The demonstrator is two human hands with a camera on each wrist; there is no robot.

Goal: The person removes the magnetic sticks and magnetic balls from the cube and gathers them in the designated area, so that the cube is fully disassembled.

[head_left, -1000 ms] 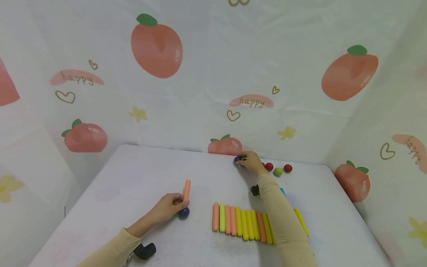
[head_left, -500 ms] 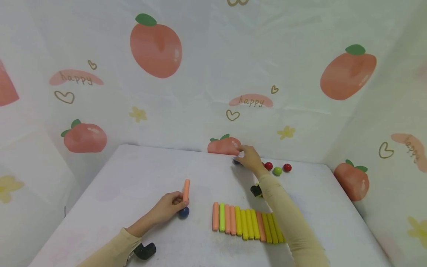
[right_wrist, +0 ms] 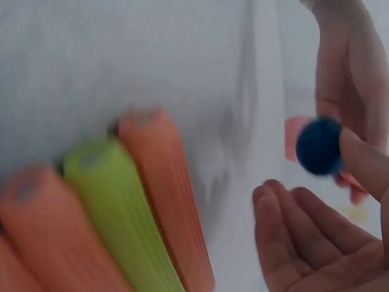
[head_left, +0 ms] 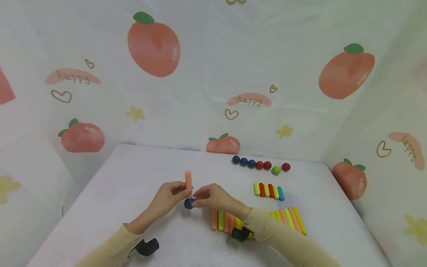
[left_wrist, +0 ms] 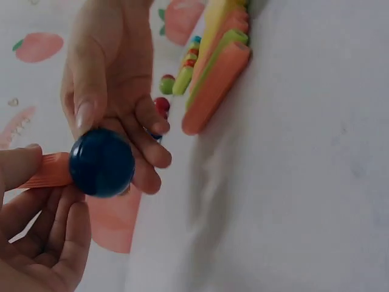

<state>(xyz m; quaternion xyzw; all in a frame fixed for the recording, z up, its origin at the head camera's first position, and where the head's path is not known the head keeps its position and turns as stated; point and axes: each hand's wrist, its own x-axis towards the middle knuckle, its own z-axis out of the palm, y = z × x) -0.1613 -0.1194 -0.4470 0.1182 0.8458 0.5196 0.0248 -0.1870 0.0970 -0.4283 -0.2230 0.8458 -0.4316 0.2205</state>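
My left hand (head_left: 168, 198) pinches an orange building stick (head_left: 188, 181) between thumb and fingers, holding it upright above the table. At the stick's lower end sits a dark blue ball (left_wrist: 102, 162), which meets the stick's tip in the left wrist view. My right hand (head_left: 213, 198) has come up to the ball from the other side, its thumb tip right at the ball's surface. In the right wrist view its fingers (right_wrist: 276, 225) are loosely extended and apart from the ball.
A row of orange, green and yellow sticks (head_left: 214, 220) lies under and beside the right forearm. Behind it are several short sticks (head_left: 267, 190). Farther back stands a line of blue balls (head_left: 244, 162), red balls (head_left: 267, 165) and a green ball (head_left: 276, 170).
My right hand has left the blue ball at the end of the far row and moved toward me, to the left hand. The left hand with stick and ball has risen slightly.
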